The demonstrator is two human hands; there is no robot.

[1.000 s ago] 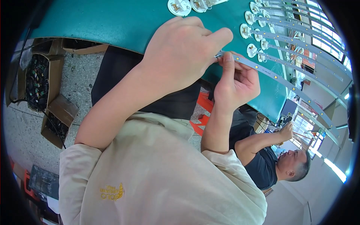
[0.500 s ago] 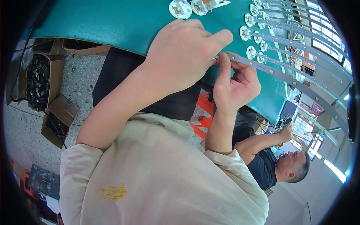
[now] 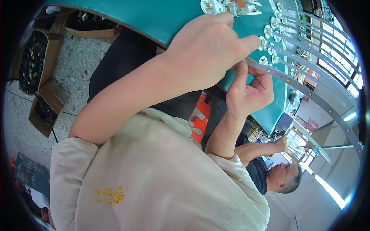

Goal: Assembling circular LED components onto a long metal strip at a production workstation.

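My right hand point(image 3: 250, 91) pinches one end of a long grey LED strip point(image 3: 289, 80) between thumb and fingers. Small yellow LEDs dot the strip, which arcs away to the far right. Just left of it, my left hand point(image 3: 206, 50) is closed with its fingertips against that same strip end. Whatever those fingertips grip is hidden behind the hand. White round lamp bases point(image 3: 212, 6) with small parts inside sit on the green table beyond my left hand.
Several more white round bases point(image 3: 268, 30) stand in rows on the green table point(image 3: 127, 9), with LED strips running from them. Cardboard boxes point(image 3: 52, 57) of small parts stand on the floor at left. A co-worker point(image 3: 256, 169) sits at right, near an orange stool point(image 3: 200, 119).
The view has shifted, so both hands and the strip appear farther right. My hands stay together at the strip's end, and the right hand keeps its pinch.
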